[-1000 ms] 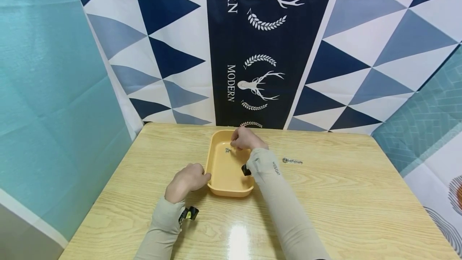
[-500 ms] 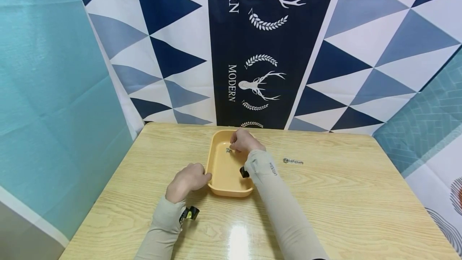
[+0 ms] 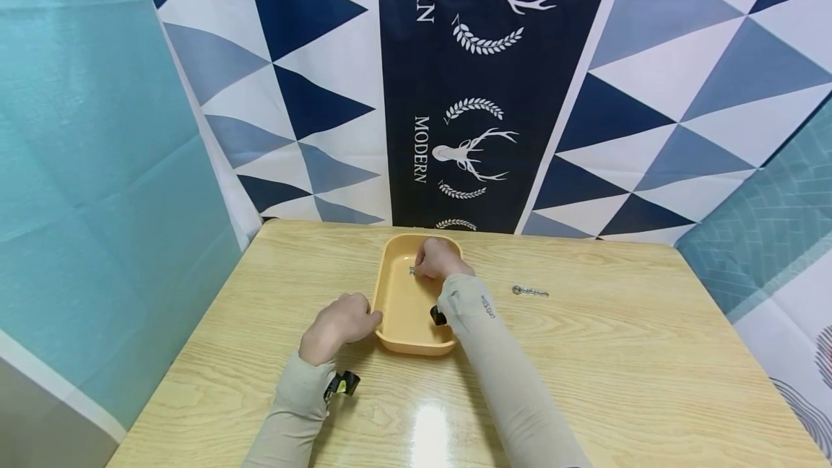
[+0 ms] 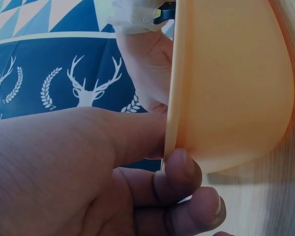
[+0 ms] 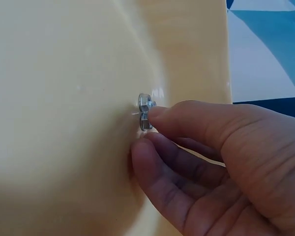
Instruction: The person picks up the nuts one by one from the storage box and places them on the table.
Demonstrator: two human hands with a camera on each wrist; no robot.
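Observation:
A yellow plastic tray lies on the table. My left hand grips its near left rim, thumb on one side and curled fingers on the other in the left wrist view. Inside the tray my right hand reaches down towards the far end. Small shiny hex nuts sit there in a little cluster. In the right wrist view my thumb covers part of them, with the curled fingertips just below. Whether a nut is pinched between thumb and fingers cannot be seen.
To the right of the tray, a short line of small shiny metal pieces lies on the wooden table. A patterned cloth hangs behind the table's far edge. Each wrist carries a small black camera.
My right hand has shifted slightly nearer to the nuts, and its fingers have drawn down over them. The left hand stays on the rim.

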